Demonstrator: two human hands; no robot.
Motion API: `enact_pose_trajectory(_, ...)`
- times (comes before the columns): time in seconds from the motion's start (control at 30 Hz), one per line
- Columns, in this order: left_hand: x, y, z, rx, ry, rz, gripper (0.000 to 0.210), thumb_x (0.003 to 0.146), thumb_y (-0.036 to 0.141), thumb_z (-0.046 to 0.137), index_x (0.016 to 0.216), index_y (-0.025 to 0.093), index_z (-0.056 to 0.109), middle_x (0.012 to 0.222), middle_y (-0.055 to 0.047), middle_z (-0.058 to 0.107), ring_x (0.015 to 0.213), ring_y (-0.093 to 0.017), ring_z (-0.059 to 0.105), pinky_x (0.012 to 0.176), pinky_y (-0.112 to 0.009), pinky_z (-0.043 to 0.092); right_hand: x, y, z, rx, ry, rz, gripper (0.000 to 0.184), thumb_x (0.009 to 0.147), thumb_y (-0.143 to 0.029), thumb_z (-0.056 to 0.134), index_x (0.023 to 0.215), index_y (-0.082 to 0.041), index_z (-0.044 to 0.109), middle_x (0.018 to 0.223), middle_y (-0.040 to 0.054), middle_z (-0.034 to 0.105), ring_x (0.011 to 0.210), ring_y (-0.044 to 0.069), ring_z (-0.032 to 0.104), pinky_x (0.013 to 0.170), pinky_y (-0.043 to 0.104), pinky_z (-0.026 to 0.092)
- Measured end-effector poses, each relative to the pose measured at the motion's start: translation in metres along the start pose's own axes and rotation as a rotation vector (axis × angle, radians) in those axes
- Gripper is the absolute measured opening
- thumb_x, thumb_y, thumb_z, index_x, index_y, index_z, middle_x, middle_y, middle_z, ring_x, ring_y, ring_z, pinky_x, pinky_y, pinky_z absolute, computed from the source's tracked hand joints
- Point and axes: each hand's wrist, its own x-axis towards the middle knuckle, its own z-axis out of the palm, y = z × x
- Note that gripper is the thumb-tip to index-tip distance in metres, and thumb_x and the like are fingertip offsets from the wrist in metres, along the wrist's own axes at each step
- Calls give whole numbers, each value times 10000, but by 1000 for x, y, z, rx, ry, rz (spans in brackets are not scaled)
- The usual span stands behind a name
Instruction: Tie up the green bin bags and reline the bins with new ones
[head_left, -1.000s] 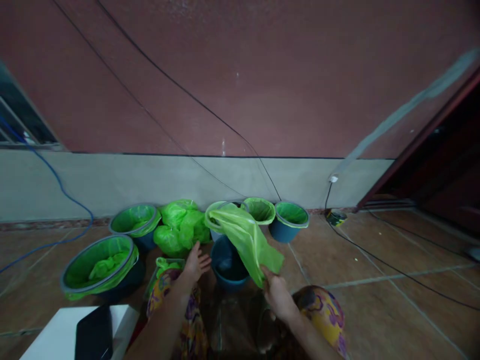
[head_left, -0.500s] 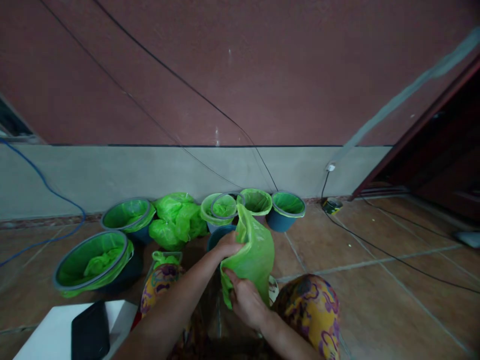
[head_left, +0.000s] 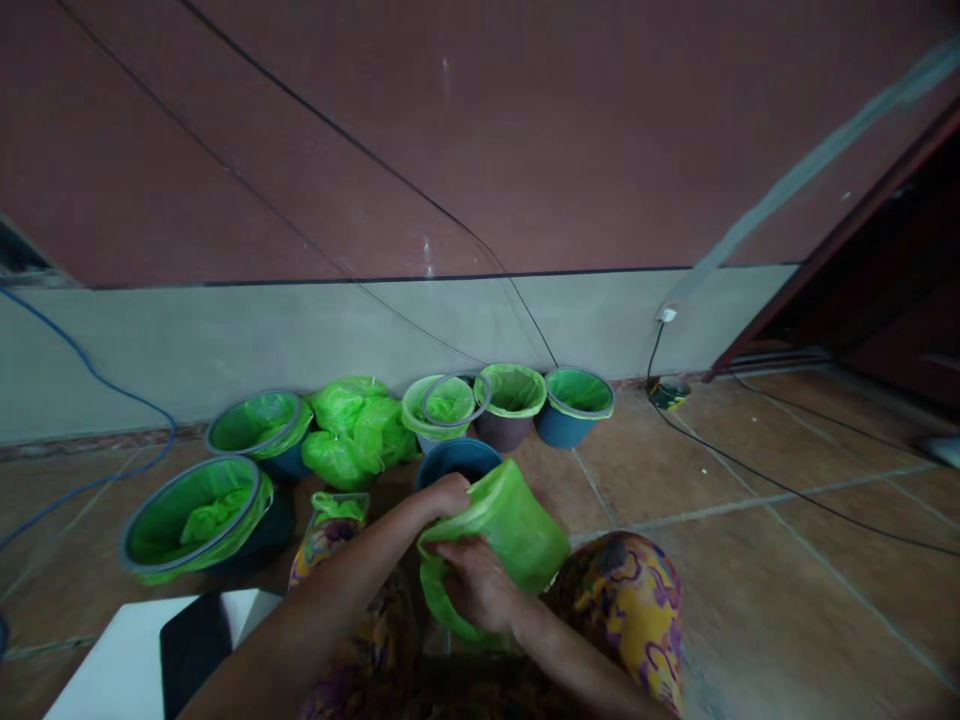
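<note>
A light green plastic bag (head_left: pixel 525 535) hangs puffed out between my knees, its mouth turned toward me and to the left. My left hand (head_left: pixel 448 495) is closed on the upper edge of that mouth. At the opening is my right hand (head_left: pixel 480 582), gripping the bag's edge, with its fingertips partly hidden by the plastic. Just beyond my left hand stands a blue bucket (head_left: pixel 459 458) with no liner showing at its rim.
Along the wall stand lined buckets: a blue one (head_left: pixel 574 425), a purple-brown one (head_left: pixel 504 428) and several more leftward. A heap of green bags (head_left: pixel 356 435) lies among them. At lower left a phone (head_left: pixel 196 645) rests on a white box (head_left: pixel 112 660). A black cable (head_left: pixel 739 485) crosses the tiles.
The bag has tipped from upright to lying toward the right, its mouth opening wider toward me. Both hands have shifted with it, uncovering more of the blue bucket. The view has tilted slightly.
</note>
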Motion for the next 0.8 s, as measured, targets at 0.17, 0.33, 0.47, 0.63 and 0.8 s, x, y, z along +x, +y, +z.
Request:
enact_pose_trajectory(0.17, -25, 16, -8, -199, -170, 33, 244, 768, 285, 511, 581, 165, 610, 541, 11, 544, 539, -136, 502, 519, -249, 407, 15, 0, -9, -18, -52, -134, 466, 685, -90, 521, 1073, -260, 716, 1170, 53, 689, 1124, 260, 592, 1030, 414, 382)
enact_pose_trajectory(0.33, -39, 25, -23, -239, -213, 120, 288, 766, 439, 582, 729, 160, 642, 649, 24, 591, 617, -132, 509, 566, -237, 402, 26, -4, -18, -74, -87, -155, 338, 721, -122, 551, 986, -218, 738, 1029, 69, 730, 1043, 256, 624, 987, 412, 421)
enact_pose_trajectory(0.47, -34, 26, -38, -82, 16, 174, 174, 718, 299, 594, 618, 157, 581, 579, 50, 534, 597, -114, 486, 556, -218, 375, 22, -14, -31, -11, -16, -210, 360, 782, -323, 648, 1108, -179, 698, 1152, 118, 689, 1149, 274, 573, 1010, 430, 418)
enact_pose_trajectory(0.63, -32, 8, -85, -667, 293, -1, 223, 687, 312, 674, 821, 134, 671, 675, -6, 682, 561, -155, 613, 585, -276, 493, 0, 32, -32, 338, 426, -35, 398, 875, -395, 550, 1203, -183, 625, 1133, 89, 663, 1033, 205, 621, 930, 360, 486)
enact_pose_trajectory(0.8, -43, -44, -117, -1091, 452, -278, 205, 614, 134, 755, 790, 126, 651, 617, -34, 699, 509, -205, 659, 581, -335, 559, 16, 133, -30, 657, 932, 520, 779, 703, -555, 698, 1340, -154, 496, 1292, 139, 594, 1134, 283, 577, 973, 407, 468)
